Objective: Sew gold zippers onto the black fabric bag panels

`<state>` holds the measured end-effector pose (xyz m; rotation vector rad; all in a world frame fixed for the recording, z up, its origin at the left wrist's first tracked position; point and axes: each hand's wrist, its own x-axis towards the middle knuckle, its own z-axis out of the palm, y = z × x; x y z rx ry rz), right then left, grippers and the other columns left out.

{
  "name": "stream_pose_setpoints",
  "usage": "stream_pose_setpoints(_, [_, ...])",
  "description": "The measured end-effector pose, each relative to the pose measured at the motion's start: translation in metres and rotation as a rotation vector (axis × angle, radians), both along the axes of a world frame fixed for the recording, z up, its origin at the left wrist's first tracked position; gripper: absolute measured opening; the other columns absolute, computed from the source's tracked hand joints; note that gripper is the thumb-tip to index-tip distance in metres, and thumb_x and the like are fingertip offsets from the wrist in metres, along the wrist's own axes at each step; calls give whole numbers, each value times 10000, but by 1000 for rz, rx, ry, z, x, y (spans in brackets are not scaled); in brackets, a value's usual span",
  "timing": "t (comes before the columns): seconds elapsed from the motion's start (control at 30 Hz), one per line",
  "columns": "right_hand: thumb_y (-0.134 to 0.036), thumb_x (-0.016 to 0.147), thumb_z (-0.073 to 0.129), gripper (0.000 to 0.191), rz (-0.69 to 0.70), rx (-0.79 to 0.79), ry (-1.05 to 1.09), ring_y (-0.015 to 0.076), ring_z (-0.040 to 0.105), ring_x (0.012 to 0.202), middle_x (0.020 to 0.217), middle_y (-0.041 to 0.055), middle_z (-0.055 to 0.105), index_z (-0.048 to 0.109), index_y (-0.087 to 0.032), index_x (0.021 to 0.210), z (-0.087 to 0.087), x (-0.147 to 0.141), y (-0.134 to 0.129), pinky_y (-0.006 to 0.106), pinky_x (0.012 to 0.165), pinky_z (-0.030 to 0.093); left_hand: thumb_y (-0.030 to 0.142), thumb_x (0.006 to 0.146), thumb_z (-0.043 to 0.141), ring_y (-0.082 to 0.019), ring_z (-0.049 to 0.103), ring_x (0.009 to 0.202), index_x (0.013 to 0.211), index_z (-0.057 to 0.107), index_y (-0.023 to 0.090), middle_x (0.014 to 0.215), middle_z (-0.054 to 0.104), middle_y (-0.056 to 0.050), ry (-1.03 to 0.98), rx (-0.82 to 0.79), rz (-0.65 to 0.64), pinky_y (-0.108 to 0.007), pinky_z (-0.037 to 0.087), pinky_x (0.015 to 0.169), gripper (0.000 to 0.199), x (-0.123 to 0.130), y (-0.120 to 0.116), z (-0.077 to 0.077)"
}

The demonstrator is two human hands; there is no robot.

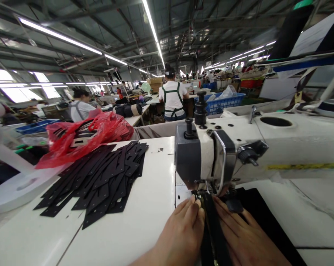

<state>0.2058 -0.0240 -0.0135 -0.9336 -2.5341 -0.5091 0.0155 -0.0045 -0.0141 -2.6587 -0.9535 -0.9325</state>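
Person (170, 99) in dark green apron (174, 111), blue basket (224, 105), pale green fan (146, 88), bright ceiling lights (61, 36)

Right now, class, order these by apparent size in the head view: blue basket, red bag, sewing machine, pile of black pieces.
Largest to smallest:
1. Sewing machine
2. Pile of black pieces
3. Red bag
4. Blue basket

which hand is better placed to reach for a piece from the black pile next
Probably the left hand: it is nearer the pile, which lies left of the machine. The right hand is farther off, across the black strip.
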Motion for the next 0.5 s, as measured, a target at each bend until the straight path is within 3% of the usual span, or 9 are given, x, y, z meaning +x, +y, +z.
stream_pose_setpoints(0.33, [-109, 765, 423, 609, -21, -38, -29, 246, 504, 1169, 1303, 133, 513, 366, -93, 1372, 1, -1, 3, 417, 917, 443, 143, 966, 324, -194, 603, 897, 920, 569, 161, 888, 607, -73, -37, -162, 66, -332, 550, 822, 250, 4, 5, -11])
stream_pose_setpoints(0.5, [-85, 818, 407, 502, -28, -106, 13, 221, 486, 1181, 1266, 120, 545, 449, -130, 1316, 10, 0, 6, 403, 968, 414, 123, 947, 364, -210, 583, 966, 993, 575, 147, 1030, 596, -104, -3, -250, 54, -349, 530, 846, 217, -1, 4, 3])
